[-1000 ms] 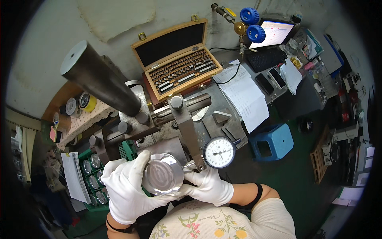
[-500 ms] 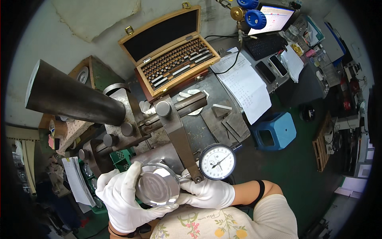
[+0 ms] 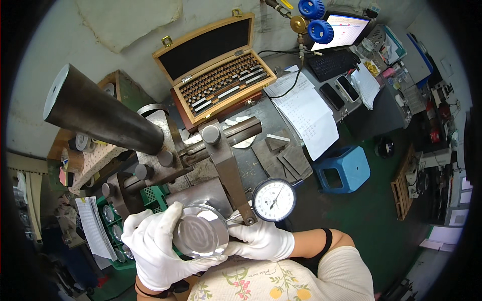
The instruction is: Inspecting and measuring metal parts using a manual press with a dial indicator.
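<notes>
Both my hands wear white gloves and grip a round, shiny metal disc (image 3: 202, 232) low in the middle of the view. My left hand (image 3: 153, 246) wraps the disc's left and lower rim. From the right, my right hand (image 3: 261, 240) holds its edge, just under the white dial gauge (image 3: 273, 199). The gauge hangs at the end of a grey metal arm (image 3: 228, 170) on a stand with a knob on top. The disc lies at the foot of that arm, beside the gauge's tip.
A thick dark steel column (image 3: 100, 113) slants up left. An open wooden case of gauge blocks (image 3: 218, 83) stands behind the stand. Papers (image 3: 309, 113), a keyboard (image 3: 334, 62) and a monitor are at upper right, a blue stool (image 3: 344, 168) at right, a green crate of discs (image 3: 113, 226) at lower left.
The view has shifted, so the column, stand and case sit differently in frame. Both hands kept hold of the disc under the gauge, turning it slightly.
</notes>
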Motion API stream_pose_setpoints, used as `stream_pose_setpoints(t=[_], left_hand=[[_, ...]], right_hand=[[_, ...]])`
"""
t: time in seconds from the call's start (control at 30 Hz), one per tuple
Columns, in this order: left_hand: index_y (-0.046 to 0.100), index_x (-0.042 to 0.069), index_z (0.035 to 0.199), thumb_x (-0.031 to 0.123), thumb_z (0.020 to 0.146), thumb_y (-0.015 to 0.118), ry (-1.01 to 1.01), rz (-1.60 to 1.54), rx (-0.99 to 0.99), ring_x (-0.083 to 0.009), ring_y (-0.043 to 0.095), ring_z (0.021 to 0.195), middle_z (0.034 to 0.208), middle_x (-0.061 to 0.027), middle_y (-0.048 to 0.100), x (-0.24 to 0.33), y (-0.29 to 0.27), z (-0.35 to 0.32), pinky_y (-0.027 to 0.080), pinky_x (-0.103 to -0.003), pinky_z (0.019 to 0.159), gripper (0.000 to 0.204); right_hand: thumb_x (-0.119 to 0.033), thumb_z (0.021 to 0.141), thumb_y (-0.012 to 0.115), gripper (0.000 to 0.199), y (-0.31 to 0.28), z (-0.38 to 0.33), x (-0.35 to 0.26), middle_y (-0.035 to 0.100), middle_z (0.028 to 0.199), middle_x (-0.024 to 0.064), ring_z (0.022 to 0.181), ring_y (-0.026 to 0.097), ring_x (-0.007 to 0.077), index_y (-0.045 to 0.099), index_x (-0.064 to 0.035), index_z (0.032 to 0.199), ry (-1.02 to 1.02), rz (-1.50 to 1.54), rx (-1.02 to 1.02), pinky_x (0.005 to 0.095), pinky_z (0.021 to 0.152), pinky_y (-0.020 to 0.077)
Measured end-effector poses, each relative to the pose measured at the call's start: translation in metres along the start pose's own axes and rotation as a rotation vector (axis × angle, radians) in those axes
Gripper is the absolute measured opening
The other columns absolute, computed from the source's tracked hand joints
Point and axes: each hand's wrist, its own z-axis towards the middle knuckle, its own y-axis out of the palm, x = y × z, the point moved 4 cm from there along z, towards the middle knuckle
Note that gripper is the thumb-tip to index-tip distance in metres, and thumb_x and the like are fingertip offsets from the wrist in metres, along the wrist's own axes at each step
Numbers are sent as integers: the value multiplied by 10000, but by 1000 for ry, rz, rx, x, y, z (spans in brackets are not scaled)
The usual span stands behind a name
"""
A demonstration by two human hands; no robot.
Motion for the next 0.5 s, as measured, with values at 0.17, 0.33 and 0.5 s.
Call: stream_pose_setpoints(t=[0.17, 0.33, 0.5], left_hand=[[569, 60, 1321, 742, 531, 848, -7, 4, -2, -250, 583, 958, 1045, -40, 614, 1, 0, 1, 371, -469, 926, 1081], [566, 60, 1325, 735, 537, 849, -3, 2, -10, -248, 584, 954, 1047, -39, 611, -1, 1, 0, 372, -465, 924, 1076], [556, 62, 1335, 690, 556, 881, 12, 12, -34, -213, 579, 960, 1098, -30, 615, 3, -4, 5, 373, -430, 912, 1052]], right_hand=[[-229, 865, 782, 312, 0, 1, 2, 716, 990, 116, 839, 698, 272, 718, -60, 1119, -67, -20, 96, 356, 817, 530], [-268, 845, 794, 343, 0, 3, 0, 706, 1043, 132, 893, 686, 296, 723, -53, 1103, -57, -58, 71, 385, 862, 514], [-241, 852, 813, 361, -1, 1, -3, 713, 1058, 135, 970, 689, 289, 730, -38, 1139, -34, -82, 60, 415, 904, 510]])
